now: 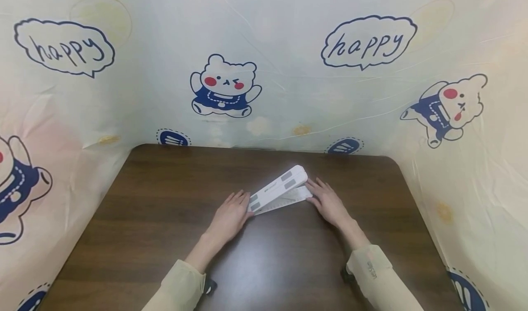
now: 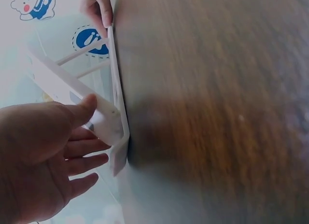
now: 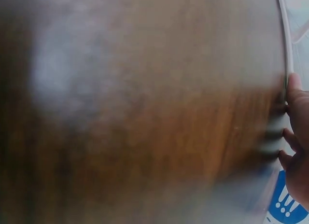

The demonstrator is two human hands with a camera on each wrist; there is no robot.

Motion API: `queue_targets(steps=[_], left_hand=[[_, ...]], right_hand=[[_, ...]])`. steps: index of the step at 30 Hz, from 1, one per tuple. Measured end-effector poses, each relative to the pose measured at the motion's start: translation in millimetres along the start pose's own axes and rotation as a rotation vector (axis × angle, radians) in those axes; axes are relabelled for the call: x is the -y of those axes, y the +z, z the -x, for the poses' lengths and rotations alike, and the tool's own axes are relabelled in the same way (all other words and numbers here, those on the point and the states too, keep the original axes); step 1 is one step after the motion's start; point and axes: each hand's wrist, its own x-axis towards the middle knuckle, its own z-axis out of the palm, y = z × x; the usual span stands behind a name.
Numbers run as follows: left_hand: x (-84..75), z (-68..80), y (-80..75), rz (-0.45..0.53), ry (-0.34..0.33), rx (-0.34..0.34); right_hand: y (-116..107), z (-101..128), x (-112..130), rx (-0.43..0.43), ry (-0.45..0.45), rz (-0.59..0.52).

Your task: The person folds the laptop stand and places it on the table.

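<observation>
A white folding stand (image 1: 279,190) lies on the dark wooden table (image 1: 165,228), a little right of the middle and toward the far half of the top. It is partly opened: its upper plate, which carries grey pads, is raised at the far right end and meets the flat base at the near left end, so the two parts form a narrow wedge. The left wrist view shows thin white struts running between the plate and the base.

The left hand (image 1: 229,216) rests at the near left end of the stand, fingers nearly straight and spread, with the fingertips against the hinged end. In the left wrist view the thumb (image 2: 83,109) lies on the upper plate while the other fingers reach beneath it (a light touch with extended fingers, not a clenched grip).

The right hand (image 1: 328,202) lies at the far right end, palm down on the table, fingers extended and touching the edge of the base just under the raised plate. The right wrist view is heavily blurred; it shows only the fingertips (image 3: 295,86) at the right border of the picture against a thin white edge, so the exact contact cannot be told from that view.

Both forearms wear pale sleeves (image 1: 381,279). A cloth screen (image 1: 288,73) printed with cartoon bears and "happy" speech bubbles stands around the left, far and right sides of the table.
</observation>
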Motion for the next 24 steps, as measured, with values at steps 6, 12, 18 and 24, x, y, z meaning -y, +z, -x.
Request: queue_targets(steps=[6, 12, 18, 24], left_hand=[[1.4, -6.1, 11.4, 0.027, 0.019, -0.010], [3.4, -11.1, 17.3, 0.036, 0.008, 0.010], [-4.5, -12.5, 3.1, 0.047, 0.000, 0.043], [-7.7, -11.5, -6.4, 0.044, 0.013, 0.049]], right_hand=[[3, 3, -3, -0.010, 0.012, -0.001], [5, 4, -5, -0.027, 0.007, -0.005], [4, 13, -2, -0.059, 0.009, -0.038], [2, 19, 1, -0.057, -0.001, -0.040]])
